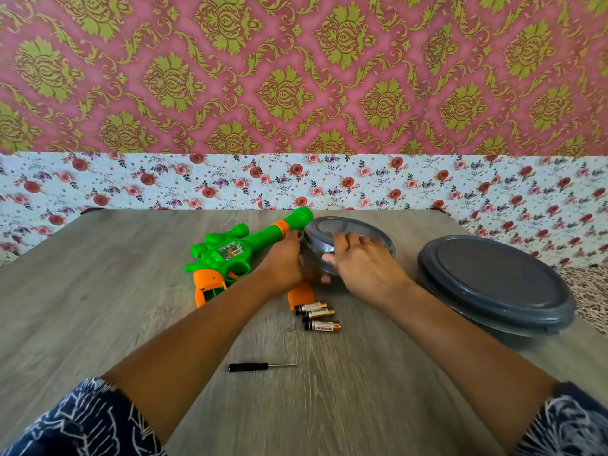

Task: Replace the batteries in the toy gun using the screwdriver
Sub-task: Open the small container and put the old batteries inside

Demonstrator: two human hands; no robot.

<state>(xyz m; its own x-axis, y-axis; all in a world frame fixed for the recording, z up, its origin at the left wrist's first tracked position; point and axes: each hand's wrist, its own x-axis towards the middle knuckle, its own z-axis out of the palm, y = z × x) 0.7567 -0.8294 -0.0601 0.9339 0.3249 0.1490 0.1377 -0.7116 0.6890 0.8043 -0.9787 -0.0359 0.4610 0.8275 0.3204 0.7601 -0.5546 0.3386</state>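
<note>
— Patterned pink-and-gold wallpaper behind, grey wood-grain table (98, 291) in front. Where is the green and orange plastic toy gun (230, 255)?

— Lying on its side at the table's middle, left of the hands. Its orange grip is open at the bottom, and the loose orange plastic battery cover (300, 297) lies just beside the wrist.

— So which step is this?

— Judging by that, the old cells are out. Three copper-and-black AA batteries (317, 316) lie in a cluster near the cover. Both hands are on a small clear round container with a grey lid (348, 240): the left hand (284, 261) grips its side, the right hand (358, 261) curls over the lid's edge, probably to lift it off.

— Next?

— Likely prising the lid free while the left steadies the body. What is inside I cannot tell.

— Counts?

— One gun, one cover, three batteries, one black-handled small screwdriver (261, 366) nearer the person, two lidded containers, the large grey-lidded one (493, 284) to the right.
</note>
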